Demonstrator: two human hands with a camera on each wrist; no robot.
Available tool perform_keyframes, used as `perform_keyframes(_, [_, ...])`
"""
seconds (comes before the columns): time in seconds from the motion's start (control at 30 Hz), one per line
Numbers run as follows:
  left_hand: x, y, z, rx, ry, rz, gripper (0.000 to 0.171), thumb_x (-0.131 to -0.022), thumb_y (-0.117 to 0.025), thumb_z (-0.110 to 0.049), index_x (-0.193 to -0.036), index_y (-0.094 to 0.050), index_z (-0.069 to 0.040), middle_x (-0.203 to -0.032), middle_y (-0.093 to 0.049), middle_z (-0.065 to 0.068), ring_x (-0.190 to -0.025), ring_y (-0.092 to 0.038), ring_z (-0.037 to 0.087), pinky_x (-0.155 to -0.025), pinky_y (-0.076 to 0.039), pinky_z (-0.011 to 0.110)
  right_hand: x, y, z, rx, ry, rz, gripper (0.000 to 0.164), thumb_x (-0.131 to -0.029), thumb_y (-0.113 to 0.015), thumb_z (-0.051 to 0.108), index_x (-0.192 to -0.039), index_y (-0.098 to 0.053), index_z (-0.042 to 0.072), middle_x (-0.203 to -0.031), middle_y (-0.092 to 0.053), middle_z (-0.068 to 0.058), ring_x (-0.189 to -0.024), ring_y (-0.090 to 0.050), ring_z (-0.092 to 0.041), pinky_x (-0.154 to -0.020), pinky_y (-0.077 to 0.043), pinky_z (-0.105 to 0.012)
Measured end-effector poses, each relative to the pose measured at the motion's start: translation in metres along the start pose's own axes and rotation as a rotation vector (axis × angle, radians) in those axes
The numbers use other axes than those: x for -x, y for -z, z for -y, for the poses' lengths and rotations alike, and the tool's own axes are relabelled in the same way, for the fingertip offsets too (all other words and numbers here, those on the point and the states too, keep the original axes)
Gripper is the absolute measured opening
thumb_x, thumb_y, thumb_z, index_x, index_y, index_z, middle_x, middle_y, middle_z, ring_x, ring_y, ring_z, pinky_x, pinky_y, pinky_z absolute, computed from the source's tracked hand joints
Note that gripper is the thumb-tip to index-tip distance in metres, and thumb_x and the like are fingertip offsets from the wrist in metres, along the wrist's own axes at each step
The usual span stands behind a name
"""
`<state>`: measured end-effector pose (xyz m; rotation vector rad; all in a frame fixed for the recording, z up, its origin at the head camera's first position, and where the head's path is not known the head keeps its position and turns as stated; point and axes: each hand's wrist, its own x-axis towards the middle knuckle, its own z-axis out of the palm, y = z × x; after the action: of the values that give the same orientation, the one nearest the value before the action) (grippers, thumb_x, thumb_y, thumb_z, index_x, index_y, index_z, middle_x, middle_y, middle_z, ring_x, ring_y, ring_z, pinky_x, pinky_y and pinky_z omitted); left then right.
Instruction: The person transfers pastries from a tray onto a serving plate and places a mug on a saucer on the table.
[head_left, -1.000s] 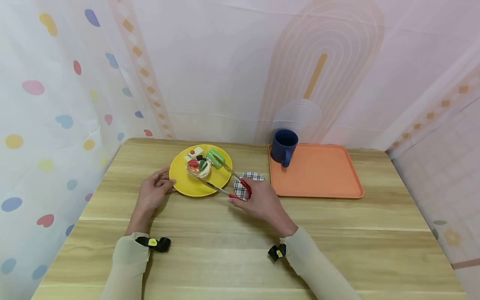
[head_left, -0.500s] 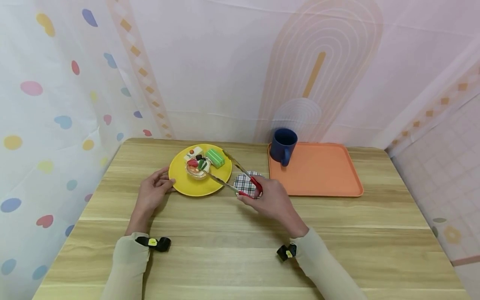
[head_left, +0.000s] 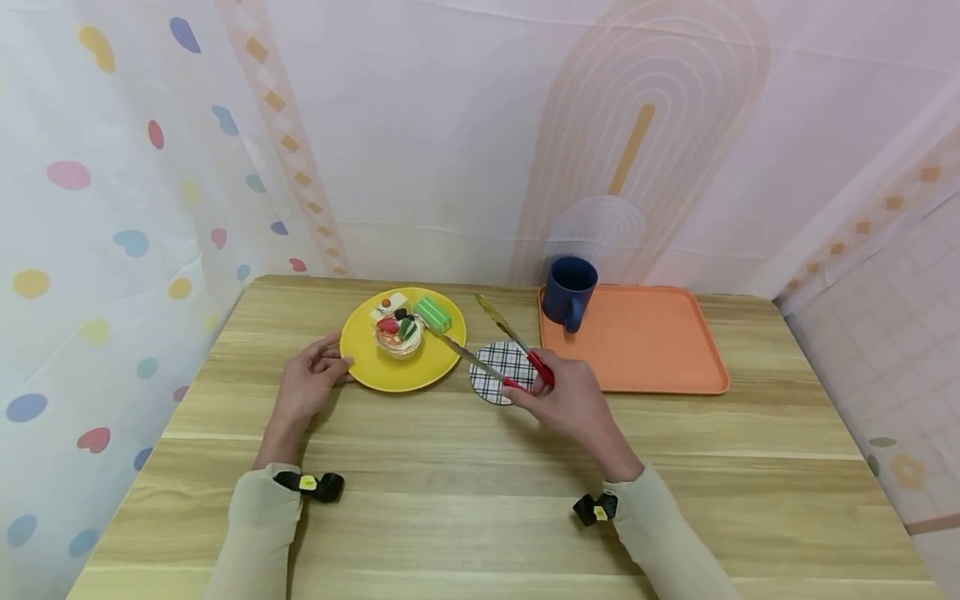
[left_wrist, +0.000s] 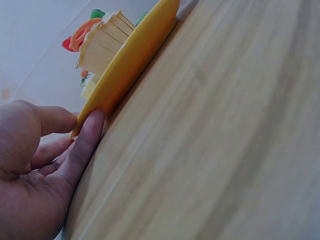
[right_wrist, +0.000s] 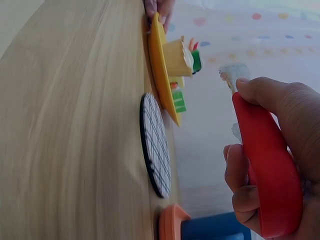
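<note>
At the left, my left hand (head_left: 307, 385) holds the rim of a yellow plate (head_left: 367, 367); in the left wrist view the thumb (left_wrist: 82, 142) and fingers meet at its edge. A fruit-topped tart (head_left: 399, 337), a white cake piece (head_left: 389, 305) and a green striped cake piece (head_left: 432, 314) sit on the plate. My right hand (head_left: 573, 398) grips red-handled tongs (head_left: 480, 363). The tongs' arms are spread, with nothing between them, over the area right of the tart. Red handles (right_wrist: 270, 170) fill the palm in the right wrist view.
Beneath the tongs lies a round checked coaster (head_left: 491, 387). An orange tray (head_left: 637, 342) stands to its right, with a dark blue mug (head_left: 567, 292) at the tray's left back corner. A patterned curtain (head_left: 420, 167) hangs behind the wooden table (head_left: 450, 500).
My right hand has drawn the tongs to the right, away from the tart and green cake piece, uncovering more of the coaster. My left hand and the plate stay put.
</note>
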<state>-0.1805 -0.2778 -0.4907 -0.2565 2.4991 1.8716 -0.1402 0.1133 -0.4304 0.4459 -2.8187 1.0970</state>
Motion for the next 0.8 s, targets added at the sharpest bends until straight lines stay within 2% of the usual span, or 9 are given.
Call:
perform_keyframes(0.17, [0.0,0.0,-0.002,-0.003,0.001,0.001,0.059,-0.103,-0.062,-0.015,-0.158,-0.04,-0.01,-0.122,-0.059,0.017,-0.087,-0.065,-0.002,-0.08,-0.064,0.019,0.003,0.008,-0.009,-0.023,-0.01,-0.018,0.042,-0.084,-0.085,0.041,-0.103,-0.068,0.007,-0.069,-0.061,0.004,-0.061,-0.053,-0.013,-0.052,-0.046,-0.025])
perform_keyframes(0.4, [0.0,0.001,-0.002,-0.008,0.006,0.004,0.06,-0.104,-0.062,-0.016,-0.159,-0.039,-0.01,-0.123,-0.059,0.017,-0.087,-0.065,-0.002,-0.08,-0.064,0.02,0.008,0.016,-0.019,-0.012,-0.024,-0.049,0.049,-0.083,-0.087,0.039,-0.114,-0.069,0.006,-0.068,-0.061,0.004,-0.059,-0.054,-0.012,-0.051,-0.047,-0.024])
perform_keyframes(0.57, [0.0,0.001,-0.002,-0.009,0.012,0.006,0.06,-0.104,-0.061,-0.016,-0.159,-0.039,-0.01,-0.125,-0.058,0.018,-0.087,-0.065,-0.002,-0.081,-0.064,0.019,0.013,0.023,-0.024,-0.004,-0.047,-0.068,0.05,-0.082,-0.087,0.042,-0.111,-0.069,0.006,-0.068,-0.061,0.004,-0.058,-0.053,-0.013,-0.051,-0.047,-0.025])
perform_keyframes(0.8, [0.003,0.0,-0.003,-0.011,0.006,0.004,0.059,-0.104,-0.061,-0.015,-0.158,-0.04,-0.009,-0.123,-0.058,0.018,-0.087,-0.065,-0.003,-0.08,-0.064,0.019,0.02,0.033,-0.032,-0.009,-0.09,-0.085,0.062,-0.081,-0.086,0.046,-0.124,-0.067,0.005,-0.071,-0.065,0.002,-0.061,-0.055,-0.014,-0.05,-0.047,-0.024])
